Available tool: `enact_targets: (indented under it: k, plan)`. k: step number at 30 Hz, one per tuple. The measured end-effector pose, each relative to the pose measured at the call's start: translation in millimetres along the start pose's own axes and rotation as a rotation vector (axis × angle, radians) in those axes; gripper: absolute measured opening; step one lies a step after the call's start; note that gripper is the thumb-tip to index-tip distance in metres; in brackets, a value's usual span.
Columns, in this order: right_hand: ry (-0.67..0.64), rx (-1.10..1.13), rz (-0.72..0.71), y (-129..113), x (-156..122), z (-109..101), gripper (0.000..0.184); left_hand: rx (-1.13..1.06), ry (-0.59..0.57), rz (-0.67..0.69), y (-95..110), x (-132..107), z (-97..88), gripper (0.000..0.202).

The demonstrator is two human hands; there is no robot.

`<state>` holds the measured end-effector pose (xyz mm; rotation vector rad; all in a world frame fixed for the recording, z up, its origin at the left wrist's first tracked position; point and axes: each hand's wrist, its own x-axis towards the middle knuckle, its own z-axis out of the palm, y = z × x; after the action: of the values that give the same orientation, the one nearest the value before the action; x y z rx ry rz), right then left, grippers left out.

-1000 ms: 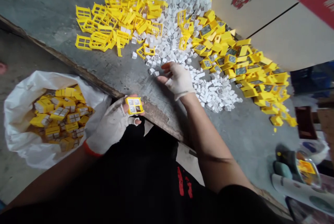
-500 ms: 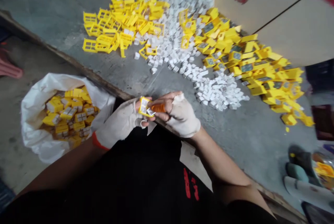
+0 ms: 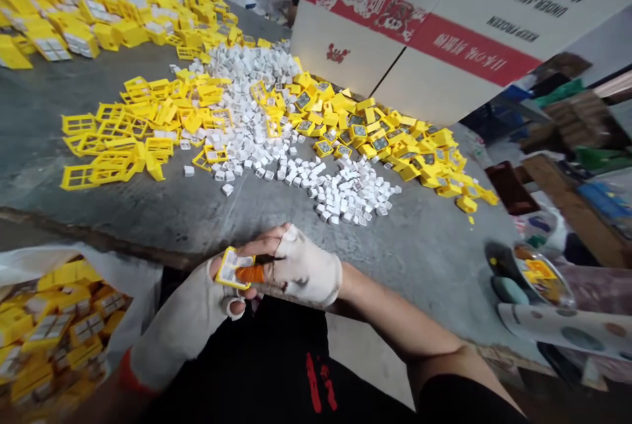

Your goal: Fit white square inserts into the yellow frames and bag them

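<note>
My left hand (image 3: pixel 197 302), in a white fingerless glove with an orange cuff, is closed on a small yellow plastic frame (image 3: pixel 220 277) near the table's front edge. White pieces fill the openings of the frame that I can see. My right hand (image 3: pixel 296 266), gloved in white too, is closed against the frame's right side. Its finger with an orange cover (image 3: pixel 251 274) presses on the white pieces, and other fingers lie along the far edge. The undersides of both hands' grips are hidden. Beyond them lie loose small white blocks (image 3: pixel 345 193).
Empty yellow frames (image 3: pixel 106 137) lie at left on the grey table (image 3: pixel 276 213). Yellow box-like pieces (image 3: pixel 390 137) spread to the right, before a large carton (image 3: pixel 340 29). Filled yellow pieces (image 3: pixel 99 9) are heaped far left. A white sack (image 3: pixel 143 286) holds more. A bowl (image 3: pixel 557 272) stands right.
The view has tilted up and shifted, showing more of the carton and the far heap. My right orange-covered finger now lies flatter on the frame, and the white piece that was tilted there looks level.
</note>
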<state>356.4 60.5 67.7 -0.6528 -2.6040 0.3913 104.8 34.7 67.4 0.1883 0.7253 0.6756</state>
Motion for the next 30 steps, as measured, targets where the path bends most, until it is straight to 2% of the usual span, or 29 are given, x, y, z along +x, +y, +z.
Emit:
enact_targets:
  k: [1,3,4,5,6,8,9,11,14,16,20,23,25,27,30]
  plan:
    - [-0.009,-0.033,0.078,10.7,-1.9,-9.7,0.030,0.023,0.043,0.052,0.5,1.7,-1.9,0.036]
    - [0.020,-0.153,0.437,43.0,-5.2,-38.0,0.035,0.080,0.130,0.165,1.4,4.7,-5.1,0.053]
    - [0.073,-0.265,0.741,63.9,-6.3,-54.9,0.038,0.097,0.164,0.202,1.8,6.1,-6.0,0.059]
    - [0.071,-0.375,1.045,86.7,-6.8,-71.9,0.041,0.110,0.192,0.220,2.1,7.3,-6.1,0.063]
    - [0.071,-0.428,1.183,110.1,-6.4,-87.4,0.044,0.121,0.213,0.222,2.2,8.4,-5.6,0.065]
    - [0.025,-0.489,1.364,152.8,-2.8,-109.5,0.045,0.133,0.237,0.223,1.4,9.8,-3.5,0.065]
    - [0.000,-0.502,1.404,169.6,0.4,-115.4,0.046,0.140,0.243,0.229,0.4,10.2,-2.4,0.066]
    - [-0.034,-0.519,1.444,190.6,8.1,-118.5,0.047,0.151,0.251,0.258,-2.6,10.8,-1.6,0.069]
    - [-0.018,-0.509,1.422,188.2,16.6,-116.3,0.044,0.180,0.264,0.292,-7.2,11.2,-4.8,0.064]
    - [0.034,-0.464,1.359,166.3,14.6,-117.6,0.044,0.206,0.241,0.314,-9.2,9.4,-7.9,0.061]
    - [0.138,-0.174,1.069,95.6,-7.4,-117.5,0.050,0.254,0.165,0.362,-13.2,-2.9,-8.7,0.063]
    - [-0.002,0.191,0.923,49.7,-21.7,-96.9,0.043,0.260,0.111,0.349,-22.0,-14.8,-3.1,0.056]
    - [-0.079,0.374,0.925,35.2,-24.1,-72.9,0.034,0.254,0.074,0.319,-31.2,-22.2,1.3,0.052]
    - [-0.045,0.382,1.019,34.0,-22.9,-49.1,0.029,0.243,0.051,0.294,-41.0,-28.8,3.7,0.050]
    - [0.052,0.145,1.098,42.6,-21.3,-30.3,0.029,0.242,0.028,0.301,-52.7,-35.8,1.8,0.047]
